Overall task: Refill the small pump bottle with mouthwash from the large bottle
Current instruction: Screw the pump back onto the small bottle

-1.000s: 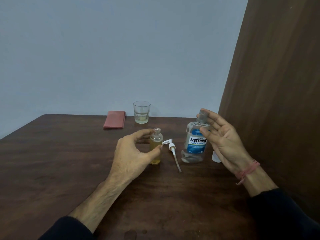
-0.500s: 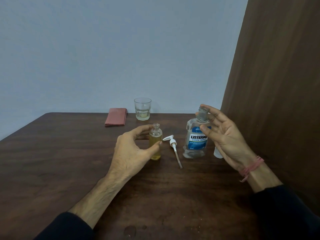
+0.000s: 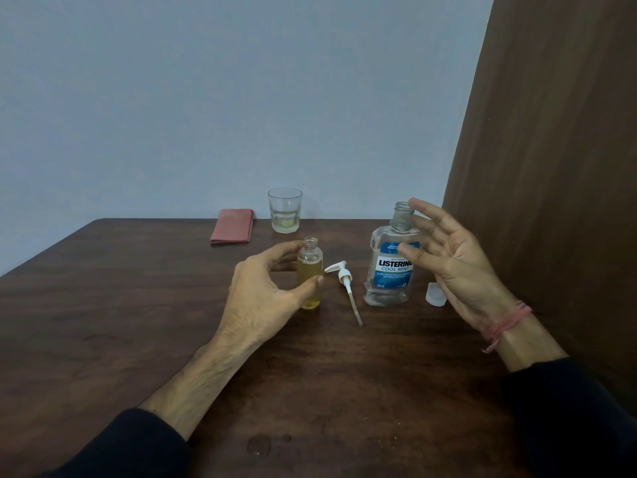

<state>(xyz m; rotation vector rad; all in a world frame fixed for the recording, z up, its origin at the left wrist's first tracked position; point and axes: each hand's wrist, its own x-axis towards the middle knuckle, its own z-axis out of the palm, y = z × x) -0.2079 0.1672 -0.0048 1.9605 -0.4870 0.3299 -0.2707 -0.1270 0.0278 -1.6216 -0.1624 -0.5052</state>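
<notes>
Dark brown wood — the table [image 3: 103, 322] — carries everything here. The small pump bottle [image 3: 310, 274] stands upright near the middle, its neck open, amber liquid filling most of it. The left hand [image 3: 262, 298] curls around it from the left: the thumb tip touches the bottle's front low on the body and the forefinger reaches behind its shoulder, so the fingers form a loose pinch on the bottle.

Just to the right of it lies the white pump head [image 3: 343, 276], on its side with its long dip tube pointing toward the viewer. Beyond that stands the large bottle [image 3: 391, 267] of mouthwash, upright, uncapped, with a blue label and only a shallow pool of clear liquid at its base. The right hand [image 3: 455, 267] hangs just beside it — palm turned leftward, fingers spread and slightly bent, thumb crossing in front of the label. Whether any fingertip touches the bottle cannot be told; nothing is held. A red thread [image 3: 506, 324] circles that wrist.

A small white cap [image 3: 434, 294] sits on the table behind the right hand. At the far edge stand a drinking glass [image 3: 284, 210] with a little liquid in it and a folded pink cloth [image 3: 232, 225] to its left. Two wet spots [image 3: 260, 445] mark the near wood.
</notes>
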